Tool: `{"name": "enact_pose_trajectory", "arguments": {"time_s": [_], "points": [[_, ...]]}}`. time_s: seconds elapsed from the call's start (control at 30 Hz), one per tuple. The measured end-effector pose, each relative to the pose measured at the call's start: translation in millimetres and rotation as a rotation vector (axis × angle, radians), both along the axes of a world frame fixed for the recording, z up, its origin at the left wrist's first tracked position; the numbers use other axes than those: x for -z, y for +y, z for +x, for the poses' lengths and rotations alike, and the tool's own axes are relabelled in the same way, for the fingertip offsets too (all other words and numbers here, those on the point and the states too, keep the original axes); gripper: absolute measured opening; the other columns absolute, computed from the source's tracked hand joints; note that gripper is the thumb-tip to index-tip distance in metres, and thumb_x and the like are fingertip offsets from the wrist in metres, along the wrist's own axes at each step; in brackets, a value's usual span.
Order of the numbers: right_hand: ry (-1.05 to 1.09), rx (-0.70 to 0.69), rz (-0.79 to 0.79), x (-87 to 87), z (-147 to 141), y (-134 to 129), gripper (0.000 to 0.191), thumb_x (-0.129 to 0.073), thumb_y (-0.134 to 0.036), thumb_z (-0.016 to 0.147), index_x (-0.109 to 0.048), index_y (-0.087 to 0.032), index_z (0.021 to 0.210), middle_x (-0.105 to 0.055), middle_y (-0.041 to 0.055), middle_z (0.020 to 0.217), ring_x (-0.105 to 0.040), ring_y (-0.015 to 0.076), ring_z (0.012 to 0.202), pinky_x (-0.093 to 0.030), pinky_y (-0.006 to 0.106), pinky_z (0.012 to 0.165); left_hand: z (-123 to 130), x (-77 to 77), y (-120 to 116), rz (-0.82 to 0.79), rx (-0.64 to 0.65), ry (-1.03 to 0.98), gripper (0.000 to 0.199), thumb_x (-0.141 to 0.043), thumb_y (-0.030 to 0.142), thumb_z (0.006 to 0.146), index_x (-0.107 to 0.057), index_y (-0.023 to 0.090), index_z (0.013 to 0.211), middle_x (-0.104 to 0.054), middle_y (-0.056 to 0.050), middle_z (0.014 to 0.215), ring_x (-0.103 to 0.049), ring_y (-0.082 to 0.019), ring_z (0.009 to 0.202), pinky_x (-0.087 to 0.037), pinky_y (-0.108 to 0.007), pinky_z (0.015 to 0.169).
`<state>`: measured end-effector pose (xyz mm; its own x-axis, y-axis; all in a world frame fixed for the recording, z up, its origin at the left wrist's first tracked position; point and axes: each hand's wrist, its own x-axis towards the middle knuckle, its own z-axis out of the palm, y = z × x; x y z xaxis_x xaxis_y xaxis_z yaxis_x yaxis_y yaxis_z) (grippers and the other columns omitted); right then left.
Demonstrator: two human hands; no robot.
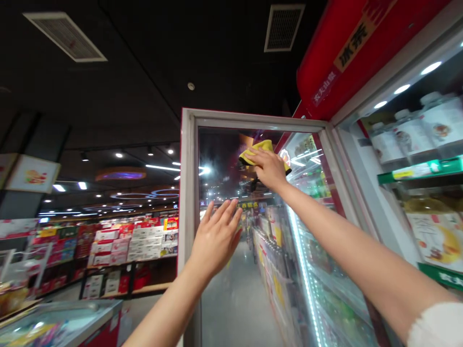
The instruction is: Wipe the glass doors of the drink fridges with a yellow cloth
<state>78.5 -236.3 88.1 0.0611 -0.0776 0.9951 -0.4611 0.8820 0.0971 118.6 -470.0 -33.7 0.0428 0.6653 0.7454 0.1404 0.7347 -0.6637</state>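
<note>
A yellow cloth with a dark edge [266,145] lies against the upper part of the glass pane [231,299] of an open fridge door. My right hand [268,167] presses on the cloth, its fingers over it. Lower and to the left, my left hand [217,236] is spread at the glass near the door's left side, with nothing in it. The pale door frame [188,193] runs around the pane.
Bottles [407,130] stand on fridge shelves at the right, under a red header [325,62]. A glass-topped chest freezer [65,318] is at the lower left. Stacked boxes [144,241] fill racks behind it.
</note>
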Motion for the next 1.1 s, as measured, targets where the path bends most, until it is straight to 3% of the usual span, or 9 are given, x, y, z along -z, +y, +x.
{"name": "enact_pose_trajectory", "arguments": {"time_s": [0.17, 0.27, 0.43, 0.63, 0.7, 0.83, 0.9, 0.97, 1.1], "points": [[-0.026, 0.028, -0.285, -39.0, 13.6, -36.3, 0.052, -0.046, -0.017, 0.096, -0.062, -0.033, 0.143, -0.051, -0.0004, 0.159, -0.048, 0.0312, 0.139, -0.038, 0.057, 0.114, 10.2, 1.3, -18.7, -0.077, 0.024, -0.014, 0.041, -0.048, 0.032, 0.103, -0.060, 0.022, 0.141, -0.053, -0.007, 0.157, -0.053, -0.025, 0.142, -0.037, -0.052, 0.123], [-0.023, 0.017, -0.170, -46.5, 22.9, -78.6, 0.050, -0.044, -0.022, 0.100, -0.056, -0.030, 0.148, -0.046, 0.0015, 0.162, -0.040, 0.0310, 0.146, -0.033, 0.056, 0.117, 11.7, 4.2, -21.8, -0.068, 0.048, -0.014, 0.040, -0.050, 0.034, 0.102, -0.062, 0.021, 0.137, -0.055, -0.008, 0.155, -0.053, -0.025, 0.142, -0.037, -0.051, 0.123], [0.021, -0.014, 0.115, -22.5, 28.8, -106.7, 0.044, -0.049, -0.022, 0.099, -0.067, -0.036, 0.136, -0.058, -0.0016, 0.153, -0.051, 0.0300, 0.132, -0.041, 0.052, 0.107, 8.2, 17.1, -33.4, -0.026, 0.098, -0.002, 0.037, -0.052, 0.026, 0.098, -0.067, 0.020, 0.132, -0.062, -0.007, 0.149, -0.054, -0.026, 0.141, -0.034, -0.051, 0.126], [0.000, -0.013, -0.098, -59.4, 18.9, -123.3, 0.041, -0.048, -0.023, 0.101, -0.069, -0.035, 0.134, -0.059, 0.0013, 0.151, -0.049, 0.0330, 0.132, -0.039, 0.054, 0.106, -6.8, 30.0, -47.1, -0.031, 0.125, 0.022, 0.041, -0.052, 0.024, 0.098, -0.064, 0.018, 0.136, -0.059, -0.008, 0.151, -0.052, -0.025, 0.143, -0.034, -0.048, 0.127], [-0.010, 0.006, -0.078, -51.3, 15.4, -131.8, 0.043, -0.047, -0.022, 0.101, -0.067, -0.034, 0.137, -0.056, 0.0010, 0.154, -0.047, 0.0318, 0.136, -0.037, 0.053, 0.110, -10.8, 34.7, -51.3, -0.031, 0.123, 0.012, 0.041, -0.051, 0.022, 0.098, -0.064, 0.018, 0.137, -0.059, -0.008, 0.151, -0.052, -0.024, 0.143, -0.035, -0.047, 0.127], [-0.010, 0.046, 0.137, 3.0, 12.8, -123.8, 0.045, -0.050, -0.019, 0.099, -0.065, -0.034, 0.139, -0.057, 0.0001, 0.154, -0.050, 0.0292, 0.135, -0.039, 0.049, 0.106, -14.9, 43.5, -59.7, -0.041, 0.129, -0.002, 0.041, -0.047, 0.019, 0.099, -0.063, 0.016, 0.136, -0.062, -0.009, 0.148, -0.053, -0.024, 0.142, -0.033, -0.047, 0.127], [-0.024, 0.054, 0.256, 16.7, 13.4, -111.5, 0.045, -0.052, -0.018, 0.099, -0.066, -0.037, 0.137, -0.058, -0.0011, 0.153, -0.052, 0.0283, 0.132, -0.040, 0.049, 0.104, -16.3, 45.1, -61.3, -0.057, 0.144, -0.004, 0.042, -0.046, 0.018, 0.098, -0.062, 0.013, 0.137, -0.061, -0.011, 0.148, -0.052, -0.025, 0.143, -0.034, -0.047, 0.127], [-0.045, 0.053, 0.291, 11.1, 13.7, -103.5, 0.044, -0.054, -0.018, 0.098, -0.068, -0.038, 0.134, -0.059, -0.0012, 0.152, -0.054, 0.0279, 0.132, -0.040, 0.049, 0.105, -17.8, 45.0, -60.5, -0.048, 0.160, -0.012, 0.044, -0.046, 0.017, 0.098, -0.059, 0.012, 0.140, -0.059, -0.013, 0.150, -0.049, -0.025, 0.145, -0.035, -0.047, 0.126], [-0.054, 0.048, 0.152, -7.5, 11.0, -112.7, 0.048, -0.052, -0.016, 0.098, -0.064, -0.033, 0.140, -0.053, 0.0008, 0.157, -0.044, 0.0286, 0.144, -0.034, 0.053, 0.116, -19.0, 44.7, -56.9, 0.066, 0.180, -0.041, 0.054, -0.044, 0.017, 0.099, -0.046, 0.015, 0.152, -0.050, -0.014, 0.158, -0.037, -0.025, 0.153, -0.033, -0.051, 0.127]]}}
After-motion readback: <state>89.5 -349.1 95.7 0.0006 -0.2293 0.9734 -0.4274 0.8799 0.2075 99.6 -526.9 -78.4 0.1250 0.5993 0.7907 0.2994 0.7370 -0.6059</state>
